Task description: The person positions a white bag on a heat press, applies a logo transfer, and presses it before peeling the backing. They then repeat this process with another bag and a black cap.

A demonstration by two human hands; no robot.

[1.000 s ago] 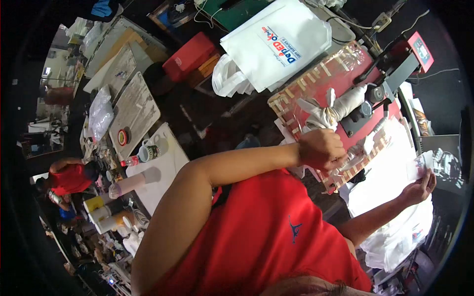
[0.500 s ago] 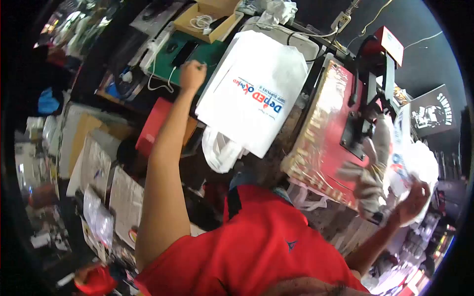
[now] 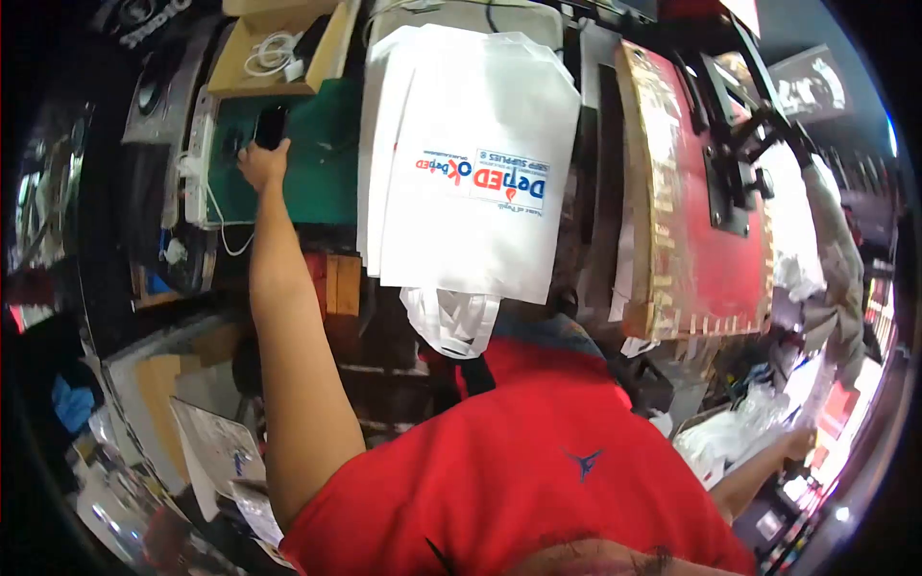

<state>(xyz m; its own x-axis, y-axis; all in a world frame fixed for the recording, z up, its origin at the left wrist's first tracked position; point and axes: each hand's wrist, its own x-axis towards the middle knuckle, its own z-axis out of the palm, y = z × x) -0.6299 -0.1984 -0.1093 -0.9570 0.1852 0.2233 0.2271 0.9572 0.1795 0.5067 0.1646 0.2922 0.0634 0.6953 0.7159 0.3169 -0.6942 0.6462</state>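
My left hand point(image 3: 263, 165) is at the near end of a black phone point(image 3: 272, 126), with thumb and fingers around its lower edge. The phone lies on a green mat point(image 3: 322, 182). Far off at the right, my right hand point(image 3: 799, 444) is small and blurred beside bright plastic, and its fingers cannot be made out. Between my arms, a stack of white printed bags point(image 3: 471, 115) lies flat, its handles point(image 3: 451, 322) hanging toward me.
An open cardboard box point(image 3: 279, 72) with a white cable stands behind the mat. A heat press point(image 3: 735, 182) with a red, taped pad point(image 3: 682, 230) is right of the bags. A grey cloth-like bundle point(image 3: 834, 259) hangs beside it. A power strip point(image 3: 197, 163) borders the mat.
The view has turned and shifted. My left hand has moved onto the phone's near end. My right hand has moved away from the white bag by the press, down and outward.
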